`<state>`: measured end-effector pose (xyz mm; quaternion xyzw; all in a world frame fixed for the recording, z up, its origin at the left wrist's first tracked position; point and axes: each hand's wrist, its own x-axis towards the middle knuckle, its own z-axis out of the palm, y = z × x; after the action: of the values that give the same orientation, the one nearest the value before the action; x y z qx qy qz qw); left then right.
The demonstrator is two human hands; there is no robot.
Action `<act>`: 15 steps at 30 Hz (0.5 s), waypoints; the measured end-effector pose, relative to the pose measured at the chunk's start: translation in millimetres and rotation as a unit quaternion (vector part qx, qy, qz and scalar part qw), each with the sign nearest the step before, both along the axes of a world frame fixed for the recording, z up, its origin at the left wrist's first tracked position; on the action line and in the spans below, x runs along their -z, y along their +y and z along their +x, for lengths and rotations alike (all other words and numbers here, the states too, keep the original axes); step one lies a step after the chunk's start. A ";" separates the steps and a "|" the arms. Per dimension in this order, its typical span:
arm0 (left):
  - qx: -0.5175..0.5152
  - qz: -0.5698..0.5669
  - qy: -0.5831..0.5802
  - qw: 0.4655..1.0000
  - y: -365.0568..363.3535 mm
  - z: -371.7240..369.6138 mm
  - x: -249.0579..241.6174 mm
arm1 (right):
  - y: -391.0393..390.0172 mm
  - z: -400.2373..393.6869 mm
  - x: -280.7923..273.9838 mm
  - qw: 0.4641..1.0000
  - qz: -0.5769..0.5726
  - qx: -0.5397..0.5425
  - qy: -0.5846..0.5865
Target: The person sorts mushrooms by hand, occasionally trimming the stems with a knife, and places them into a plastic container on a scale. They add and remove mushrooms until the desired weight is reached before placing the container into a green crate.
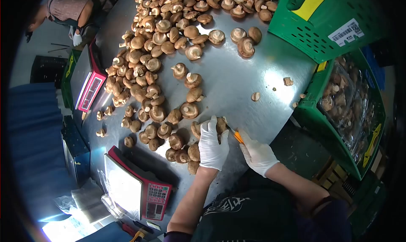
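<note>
White-gloved left hand [213,147]: gripping one brown mushroom [221,124] at the fingertips, partly hidden by them, over the near part of the metal surface [253,119]; can't tell whether resting on it or held just above. White-gloved right hand [258,152]: closed on the orange handle [238,136] of a knife [230,129], blade angled up-left at that mushroom, exact contact too small to read. More loose mushrooms [189,110] just beside the left hand, then a big heap [169,13] toward the far side of the surface, caps and stems at all angles. Small group of three [245,47] right of the heap, set apart. Cut bits [255,96] scattered on the metal between that group and the right hand. Red scale [155,202] near the left forearm [193,202]; second red scale [91,87] farther off, at the left edge of the surface. Green crate [304,39] tilted at top right, with yellow strip [311,3] and barcode label [346,32]. Below that, lower green crate [312,119] with mushrooms and clear plastic [357,102] inside. Clear bags [88,202] at lower left, near blue cloth [34,127]. Another person [69,7] at top left, leaning, also in white gloves.
</note>
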<state>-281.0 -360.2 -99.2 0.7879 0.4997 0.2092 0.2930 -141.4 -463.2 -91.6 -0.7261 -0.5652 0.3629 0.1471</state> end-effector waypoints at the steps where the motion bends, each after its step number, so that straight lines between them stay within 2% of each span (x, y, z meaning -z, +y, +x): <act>1: 0.001 0.004 -0.002 1.000 0.3 0.1 0.6 | 2.0 -2.0 2.6 1.000 0.009 -0.003 -0.014; 7: -0.022 -0.054 -0.052 0.997 2.5 -1.1 -5.7 | -35.2 1.6 -1.2 0.998 0.006 0.050 0.024; 8: -0.021 -0.072 -0.068 0.995 3.6 -4.6 -8.5 | -39.6 2.0 2.8 0.995 0.053 0.073 0.033; 9: -0.036 -0.148 -0.126 0.980 4.8 -7.9 -14.2 | -41.3 1.0 8.7 0.990 0.100 0.094 0.043; 10: -0.051 -0.221 -0.182 0.957 5.9 -11.8 -23.8 | -40.6 1.5 12.1 0.981 0.147 0.114 0.055; 11: -0.067 -0.291 -0.237 0.924 7.4 -17.6 -34.4 | -38.8 5.0 12.1 0.969 0.084 0.190 0.136; 12: -0.077 -0.385 -0.255 0.884 9.2 -28.8 -46.4 | -31.8 10.3 6.3 0.941 0.019 0.261 0.215; 13: -0.103 -0.437 -0.337 0.828 10.4 -37.5 -54.1 | -25.4 14.6 4.1 0.898 -0.048 0.325 0.291; 14: -0.127 -0.482 -0.415 0.761 11.2 -45.7 -60.5 | -22.6 20.3 7.5 0.902 -0.009 0.328 0.282; 15: -0.147 -0.520 -0.489 0.685 10.9 -53.0 -65.9 | -17.7 23.1 14.7 0.936 0.081 0.284 0.193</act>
<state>-334.0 -349.3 -33.3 0.2114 0.4229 0.3120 0.8241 -118.3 -480.9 -106.3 -0.7577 -0.3238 0.3925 0.4087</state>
